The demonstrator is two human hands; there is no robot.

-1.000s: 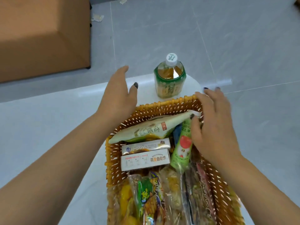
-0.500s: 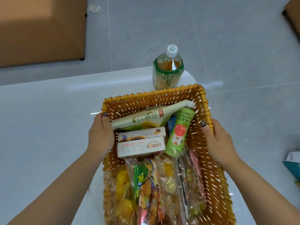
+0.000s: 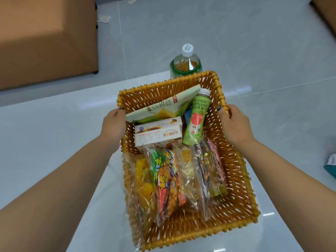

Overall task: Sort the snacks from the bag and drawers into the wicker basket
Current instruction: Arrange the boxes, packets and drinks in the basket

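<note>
The left hand (image 3: 113, 124) grips the left rim of the wicker basket (image 3: 234, 160), thumb hooked over the top edge and fingers apparently wrapped down the outer wall, though those are hidden. The basket sits over the white tabletop (image 3: 54, 142), held from both sides; whether its base rests on the surface or hangs just above it cannot be told.

Inside, from the left: clear packets of yellow dried fruit (image 3: 143, 180), then a green-and-red snack packet (image 3: 167, 180), then more transparent bags of mixed sweets (image 3: 205, 171) along the right wall. Above them lie two biscuit boxes (image 3: 158, 132) stacked edge to edge, a pale green chip bag (image 3: 163, 106) propped against the far wall, and an apple juice bottle (image 3: 197, 120) lying slanted beside it. A blue packet shows between the bag and the bottle, mostly covered.

The right hand (image 3: 234, 122) clasps the right rim in the same manner, thumb over the edge.

Judging by the load, the sorting looks nearly finished — the basket is well filled and both hands are occupied with the basket itself, not with a snack. A tea bottle (image 3: 186, 64) stands upright on the table just behind the far wall, outside the basket — possibly the last item. No bag or drawers are plainly in view, so what remains there cannot be told.
</note>
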